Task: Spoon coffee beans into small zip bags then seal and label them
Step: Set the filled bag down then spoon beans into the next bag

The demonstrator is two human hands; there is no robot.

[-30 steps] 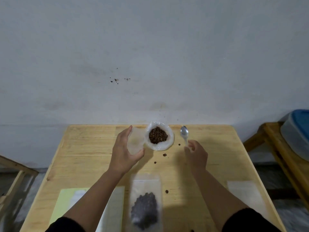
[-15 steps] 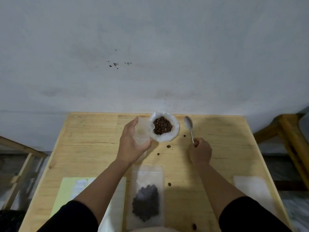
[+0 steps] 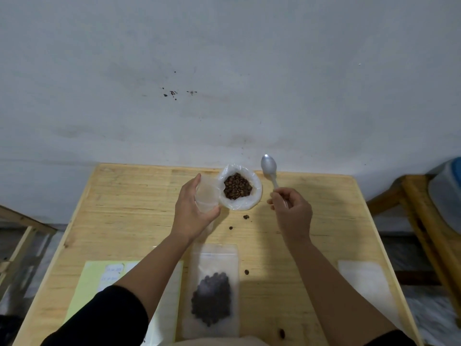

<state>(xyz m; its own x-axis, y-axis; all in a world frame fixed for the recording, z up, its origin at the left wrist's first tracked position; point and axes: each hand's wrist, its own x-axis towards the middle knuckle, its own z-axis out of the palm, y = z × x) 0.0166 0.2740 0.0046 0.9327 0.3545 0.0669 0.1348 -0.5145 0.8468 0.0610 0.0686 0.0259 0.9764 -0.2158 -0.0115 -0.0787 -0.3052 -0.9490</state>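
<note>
Head view, centre frame: my left grip [image 3: 190,211] holds an empty zip bag [image 3: 207,197] touching the bean pouch [image 3: 238,189], my right grip [image 3: 290,211] pinches the raised, empty spoon [image 3: 269,168]; risk: bag mouth sagging, scattering beans across the surface [image 3: 124,208].

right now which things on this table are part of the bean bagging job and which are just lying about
In use:
left hand holding an empty zip bag
right hand holding the spoon
open sack of coffee beans
filled zip bag
label sheet
spare bag

Lying about:
stray beans on the table
blue-lidded tub
</note>
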